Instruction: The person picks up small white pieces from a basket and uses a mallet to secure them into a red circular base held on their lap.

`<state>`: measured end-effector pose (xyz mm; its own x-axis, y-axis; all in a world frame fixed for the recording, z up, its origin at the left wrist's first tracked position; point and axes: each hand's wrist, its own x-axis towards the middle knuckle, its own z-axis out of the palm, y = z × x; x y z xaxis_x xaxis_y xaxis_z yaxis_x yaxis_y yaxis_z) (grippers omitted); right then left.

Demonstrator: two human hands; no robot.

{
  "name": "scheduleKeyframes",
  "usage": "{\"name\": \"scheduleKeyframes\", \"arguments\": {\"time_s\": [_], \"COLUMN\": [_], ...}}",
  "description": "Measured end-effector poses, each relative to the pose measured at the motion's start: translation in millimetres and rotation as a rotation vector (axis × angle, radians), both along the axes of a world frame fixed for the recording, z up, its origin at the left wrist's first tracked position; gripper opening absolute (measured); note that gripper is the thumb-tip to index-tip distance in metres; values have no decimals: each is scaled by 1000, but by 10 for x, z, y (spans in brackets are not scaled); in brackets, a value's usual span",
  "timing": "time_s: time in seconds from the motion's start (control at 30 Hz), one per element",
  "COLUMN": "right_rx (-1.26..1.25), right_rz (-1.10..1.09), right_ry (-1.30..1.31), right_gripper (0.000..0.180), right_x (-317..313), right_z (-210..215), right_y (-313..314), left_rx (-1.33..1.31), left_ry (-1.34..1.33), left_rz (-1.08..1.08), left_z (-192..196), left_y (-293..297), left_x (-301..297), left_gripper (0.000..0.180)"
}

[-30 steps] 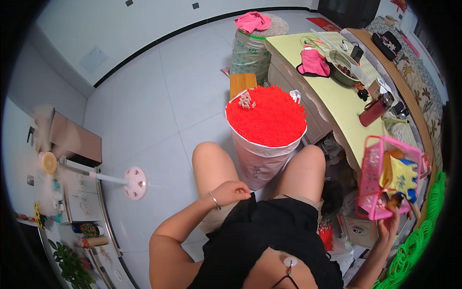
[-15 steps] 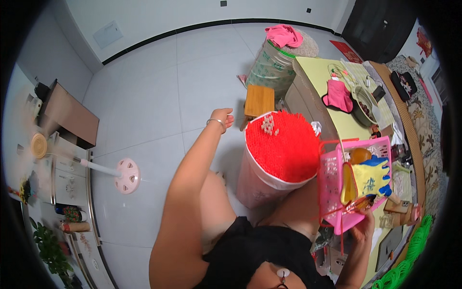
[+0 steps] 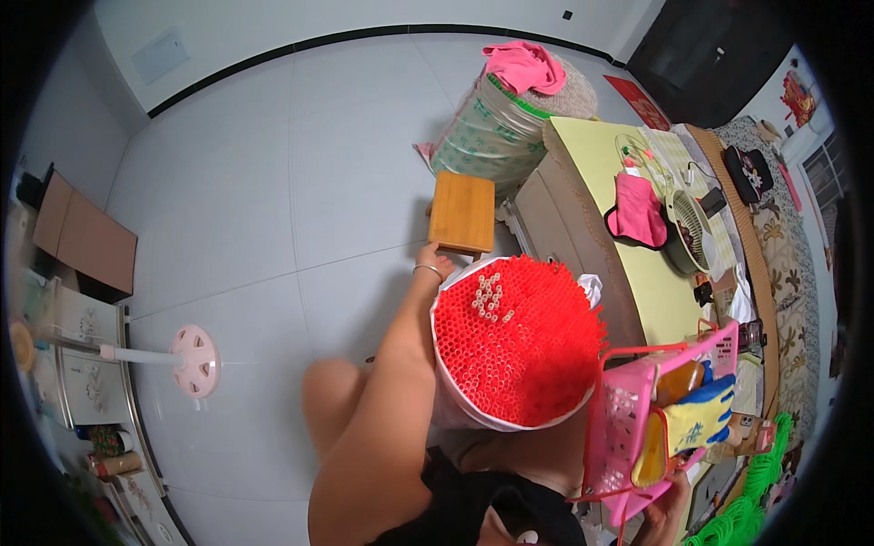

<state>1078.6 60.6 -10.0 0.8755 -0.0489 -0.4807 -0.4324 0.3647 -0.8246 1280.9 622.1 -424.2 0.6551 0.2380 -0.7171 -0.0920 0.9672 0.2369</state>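
We see bare forearms, no sleeves. A thin silver bangle [image 3: 428, 269] rings the left wrist, toward twelve o'clock from the torso. At six o'clock sits a black sleeveless top [image 3: 473, 510] with a small white clip.

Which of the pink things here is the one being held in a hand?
The pink basket, gripped from below by the right hand. The pink cloth on the sack and the pink cloth on the table both lie untouched, far from either hand.

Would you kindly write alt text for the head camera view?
A seated person's left hand reaches a small wooden stool beyond a white sack of red tubes; the right hand holds a pink basket.
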Motion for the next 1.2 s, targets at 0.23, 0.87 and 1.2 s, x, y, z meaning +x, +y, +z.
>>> {"name": "scheduleKeyframes", "arguments": {"time_s": [0.23, 0.87, 1.2], "right_rx": [6, 75, 68], "right_rz": [-97, 188, 417], "right_ry": [-11, -19, 195], "right_gripper": [40, 32, 60], "right_x": [-109, 404, 427], "right_z": [-117, -201, -598], "right_y": [-90, 811, 1050], "left_rx": [-274, 394, 1405], "left_ry": [-179, 567, 1071], "left_rz": [84, -30, -1370], "left_z": [-79, -274, 83], "left_y": [248, -200, 73], "left_x": [77, -381, -1374], "left_gripper": [87, 42, 32]}}
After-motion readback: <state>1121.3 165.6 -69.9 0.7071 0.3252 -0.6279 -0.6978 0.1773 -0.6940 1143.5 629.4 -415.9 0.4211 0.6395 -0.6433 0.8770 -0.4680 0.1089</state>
